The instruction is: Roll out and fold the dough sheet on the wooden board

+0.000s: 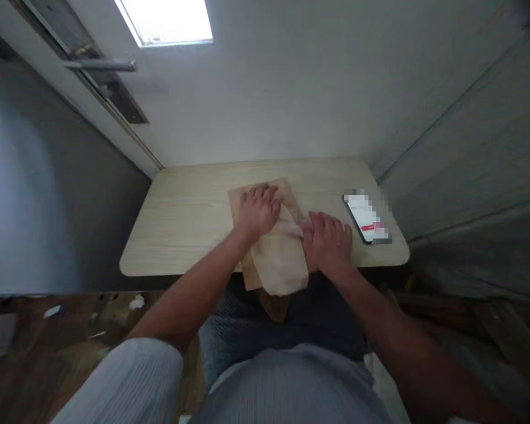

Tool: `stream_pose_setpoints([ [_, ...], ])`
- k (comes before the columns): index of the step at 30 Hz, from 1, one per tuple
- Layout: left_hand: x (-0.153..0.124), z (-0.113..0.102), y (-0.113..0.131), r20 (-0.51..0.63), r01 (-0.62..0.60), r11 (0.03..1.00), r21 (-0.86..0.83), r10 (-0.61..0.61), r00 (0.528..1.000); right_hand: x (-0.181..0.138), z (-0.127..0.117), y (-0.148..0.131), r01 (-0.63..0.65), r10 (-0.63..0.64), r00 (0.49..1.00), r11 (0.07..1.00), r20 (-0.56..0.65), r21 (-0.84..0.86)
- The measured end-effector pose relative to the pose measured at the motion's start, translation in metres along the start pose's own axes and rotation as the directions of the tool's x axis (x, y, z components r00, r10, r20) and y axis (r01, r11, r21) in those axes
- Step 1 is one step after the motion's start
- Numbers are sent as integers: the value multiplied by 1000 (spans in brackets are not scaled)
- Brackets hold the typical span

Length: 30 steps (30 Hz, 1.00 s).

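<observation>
A brown paper bag (279,259) lies on the small light-wood table (189,218), its near end hanging over the front edge. My left hand (258,209) rests on the bag's upper part, fingers curled and pressing down. My right hand (329,238) lies flat beside the bag's right edge, fingers stretched and pressing along a fold. Neither hand lifts the bag.
A phone (367,218) with a lit screen lies on the table's right end. White walls close in behind and to the right. A door with a metal handle (101,65) stands at the left. Wooden floor (48,353) with small scraps lies below left.
</observation>
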<state>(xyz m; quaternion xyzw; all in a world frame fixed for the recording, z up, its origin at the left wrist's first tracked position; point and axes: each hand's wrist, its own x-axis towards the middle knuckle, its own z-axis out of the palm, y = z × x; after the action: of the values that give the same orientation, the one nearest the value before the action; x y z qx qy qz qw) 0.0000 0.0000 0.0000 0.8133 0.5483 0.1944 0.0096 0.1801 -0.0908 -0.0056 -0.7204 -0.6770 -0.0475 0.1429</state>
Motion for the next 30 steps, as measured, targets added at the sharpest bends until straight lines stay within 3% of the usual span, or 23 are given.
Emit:
stream_pose_setpoints([
  [14,-49,-12,5,8,-22,1000,16,22,1000,-47,-6,-7,104,-101,994,993,-51,47],
  [21,-85,-21,10,31,27,999,-21,-26,999,-61,-6,2,174,-163,984,965,-75,194],
  [25,-99,-23,10,37,45,996,-83,-42,998,-54,-6,12,203,-191,979,948,-73,246],
  [30,-98,-25,-3,-19,132,961,-243,-140,990,-58,-11,9,189,-191,981,951,-16,246],
])
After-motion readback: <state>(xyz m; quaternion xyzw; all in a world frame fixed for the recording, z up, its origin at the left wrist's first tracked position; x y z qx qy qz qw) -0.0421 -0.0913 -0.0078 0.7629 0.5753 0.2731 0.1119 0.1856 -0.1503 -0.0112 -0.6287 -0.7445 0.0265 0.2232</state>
